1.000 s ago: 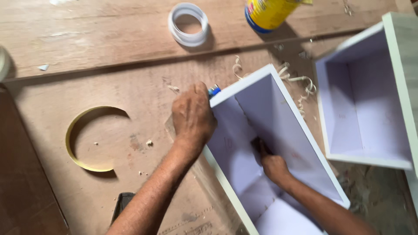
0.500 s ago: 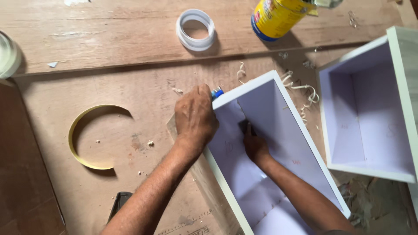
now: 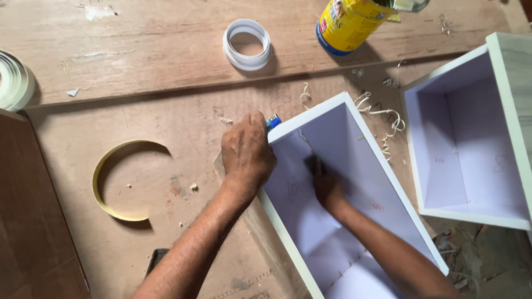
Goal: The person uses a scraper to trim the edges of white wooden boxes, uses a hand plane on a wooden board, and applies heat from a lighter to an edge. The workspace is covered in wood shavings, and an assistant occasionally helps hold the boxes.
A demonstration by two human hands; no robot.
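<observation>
White open-topped laminated wooden box (image 3: 354,182): left hand (image 3: 246,155) clenched on its rim, hiding a small blue tool (image 3: 273,121); right hand (image 3: 327,182) inside, grip indiscernible.

The open box (image 3: 354,166) under the hands is pale lilac inside with white edges and a light grey wood-grain outer face, and the second box (image 3: 471,160) at the right edge of the workbench (image 3: 138,44) shows the same lilac lining and pale grey-white grain. The workbench itself is reddish-brown worn wood, flecked with cream shavings (image 3: 382,116), and near its far edge stand a white ring of tape (image 3: 247,44) and a yellow can (image 3: 349,25) with a blue base band. Toward the left lie a curved yellow strip (image 3: 105,182) and a greenish-white roll (image 3: 14,80), while a small bright blue object (image 3: 273,122) peeps from the left hand (image 3: 246,155).
</observation>
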